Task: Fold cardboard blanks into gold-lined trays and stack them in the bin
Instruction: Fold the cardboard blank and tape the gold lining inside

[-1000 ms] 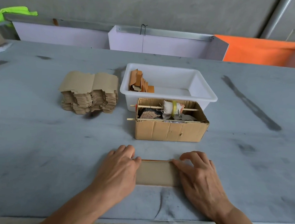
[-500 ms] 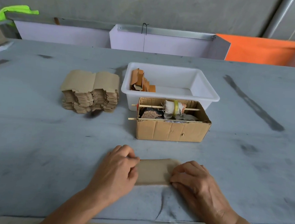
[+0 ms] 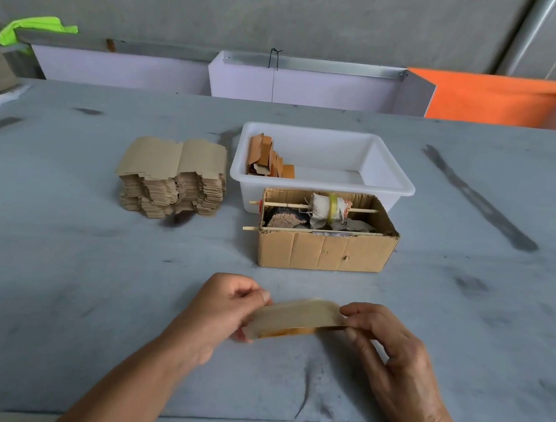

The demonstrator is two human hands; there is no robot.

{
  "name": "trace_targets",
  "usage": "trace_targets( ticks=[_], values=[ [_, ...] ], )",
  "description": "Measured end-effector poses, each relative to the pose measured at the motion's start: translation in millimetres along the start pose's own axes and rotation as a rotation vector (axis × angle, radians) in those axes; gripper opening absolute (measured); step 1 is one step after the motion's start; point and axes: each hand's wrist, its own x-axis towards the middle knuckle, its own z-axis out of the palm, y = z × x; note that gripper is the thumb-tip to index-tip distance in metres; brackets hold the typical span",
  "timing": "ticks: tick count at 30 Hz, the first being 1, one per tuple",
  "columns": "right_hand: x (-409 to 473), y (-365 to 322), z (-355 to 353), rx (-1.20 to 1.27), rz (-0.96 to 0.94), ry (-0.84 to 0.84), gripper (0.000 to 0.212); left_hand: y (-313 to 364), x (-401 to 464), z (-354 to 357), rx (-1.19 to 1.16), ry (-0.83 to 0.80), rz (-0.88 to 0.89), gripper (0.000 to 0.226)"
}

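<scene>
a wide grey table (image 3: 65, 277) carries everything. at its far middle sits a white plastic bin (image 3: 386, 172), with a few folded orange-brown trays (image 3: 267, 158) leaning in its left end. touching the bin's near wall is an open cardboard box (image 3: 325, 253), 2 thin wooden sticks (image 3: 317, 207) laid across its top, one threaded through a cloth-wrapped roll (image 3: 328, 209). left of the bin stands a tall stack of flat cardboard blanks (image 3: 173, 176). near the table's front edge, lifted off the surface, a single blank (image 3: 298, 315) shows a gold underside; the left hand (image 3: 218, 316) pinches its left end and the right hand (image 3: 389, 349) curls round its right end
</scene>
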Motion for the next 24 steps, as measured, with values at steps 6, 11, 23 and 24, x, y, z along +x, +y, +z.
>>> trace_targets(
  ticks=[6,11,23,24],
  values=[
    [-1,-6,-8,0.106,0.016,-0.095,0.009,17,-1,-6,-0.331,-0.140,-0.254,0.017],
    [-2,-11,-13,0.436,0.246,-0.084,0.008,18,-8,-6,-0.201,-0.174,-0.141,0.017],
    [14,-32,3,0.806,0.438,0.108,0.035,15,-28,6,0.100,0.059,0.281,0.034],
    [14,-33,3,0.797,0.446,0.086,0.032,15,-30,6,0.067,0.041,0.259,0.032]
  ],
)
